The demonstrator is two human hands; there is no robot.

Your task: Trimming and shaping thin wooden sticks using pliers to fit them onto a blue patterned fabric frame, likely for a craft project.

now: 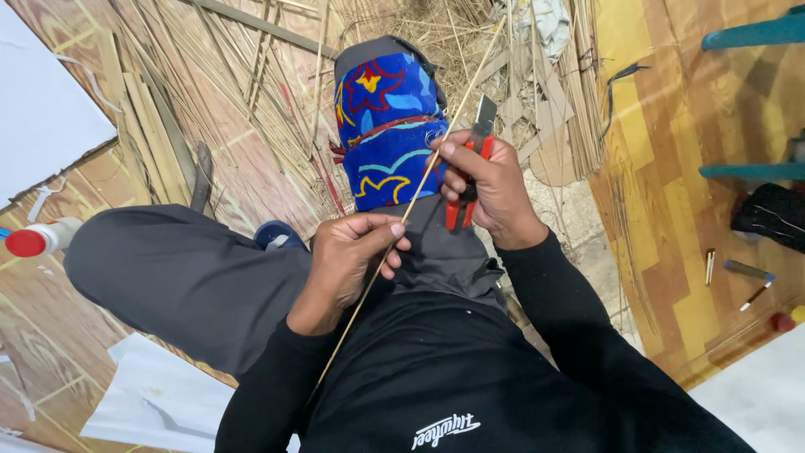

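Note:
I sit on the floor with my knee raised, a blue patterned cloth (384, 126) wrapped over it. My left hand (348, 256) pinches a long thin bamboo stick (423, 179) that runs diagonally from my chest up past the knee. My right hand (490, 184) grips a red-handled utility knife (475, 143), its blade pointing up beside the stick, with the thumb pressed against the stick.
Piles of thin bamboo strips (226, 92) and shavings cover the floor ahead. White paper sheets (155, 398) lie at left, with a white bottle with a red cap (38, 239). Pens and small tools (746, 277) lie at right near teal furniture legs (750, 33).

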